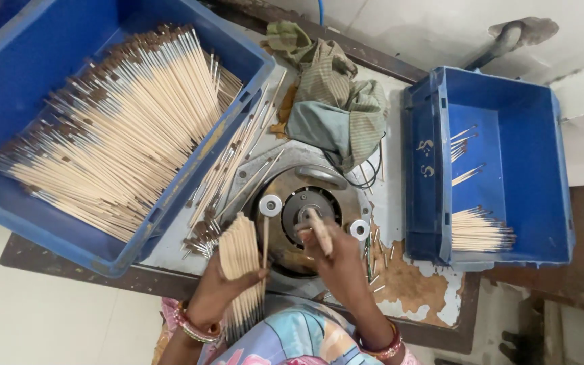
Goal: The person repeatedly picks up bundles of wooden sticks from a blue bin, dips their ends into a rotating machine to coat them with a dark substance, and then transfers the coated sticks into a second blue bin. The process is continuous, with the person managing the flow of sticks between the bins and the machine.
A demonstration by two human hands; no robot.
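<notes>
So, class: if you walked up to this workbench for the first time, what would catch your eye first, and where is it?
First, the big blue crate at upper left, packed with pale thin sticks. Next, at bottom centre, the left hand grips a fanned bundle of sticks while the right hand holds a single stick over the round metal machine. At right, a smaller blue crate holds only a few sticks.

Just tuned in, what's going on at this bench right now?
A person sits at a round machine. The left hand holds a bundle of thin sticks. The right hand holds one stick over the machine's centre. A big blue bin at left is full of sticks; a second bin at right holds few.
</notes>
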